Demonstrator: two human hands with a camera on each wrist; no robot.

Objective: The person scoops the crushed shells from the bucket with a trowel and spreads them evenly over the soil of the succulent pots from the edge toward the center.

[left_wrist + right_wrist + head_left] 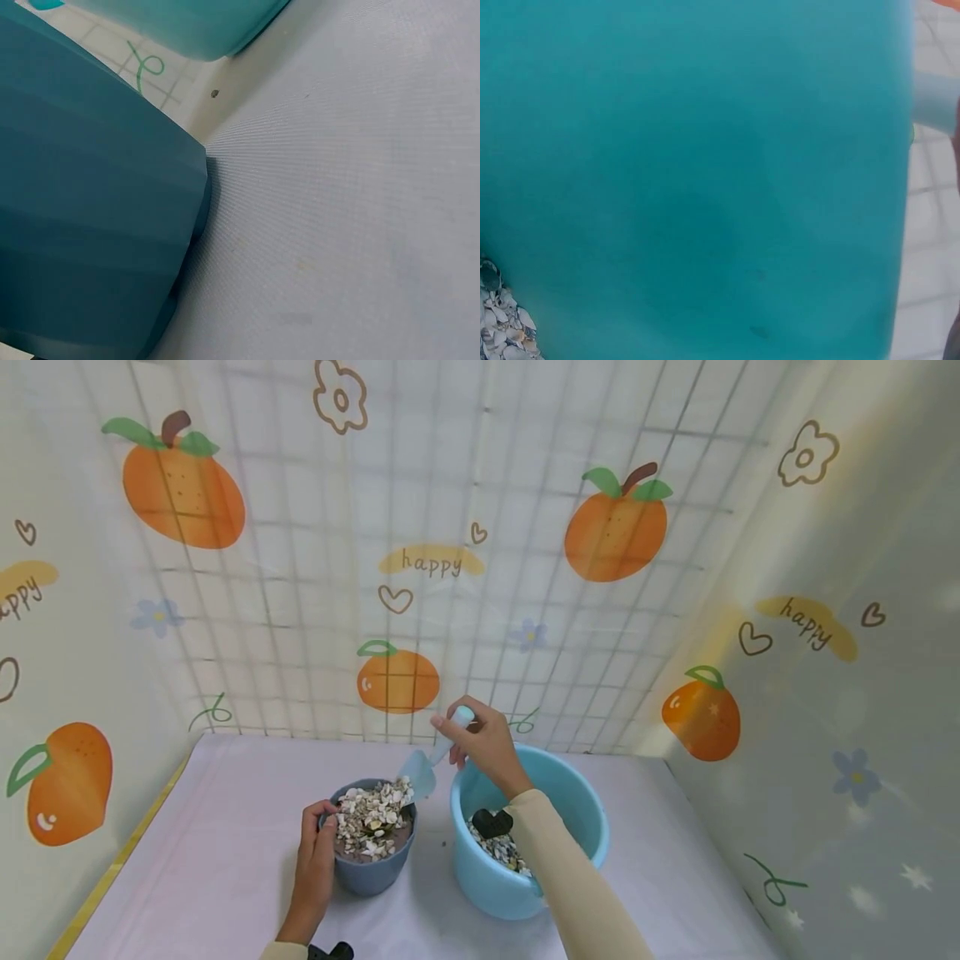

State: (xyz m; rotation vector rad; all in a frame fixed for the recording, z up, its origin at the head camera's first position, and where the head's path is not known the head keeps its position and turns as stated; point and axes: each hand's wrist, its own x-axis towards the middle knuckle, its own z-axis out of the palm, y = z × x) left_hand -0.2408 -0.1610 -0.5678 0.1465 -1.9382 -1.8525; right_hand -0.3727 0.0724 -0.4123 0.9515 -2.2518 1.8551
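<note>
Left hand (313, 856): grips pot (372, 870) at rim, lower centre.
Right hand (486, 743): holds scoop (420, 774) by handle.
Scoop blade: below and left of right hand, at shell fragments (372, 812).

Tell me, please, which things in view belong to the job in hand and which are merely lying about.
Seemingly in the job:
right hand, holding the scoop
left hand, gripping the pot
pale shell-like pieces in the pot
bucket, with more pieces inside

Seemingly not:
dark speck on the table
fruit-printed sheet behind
</note>
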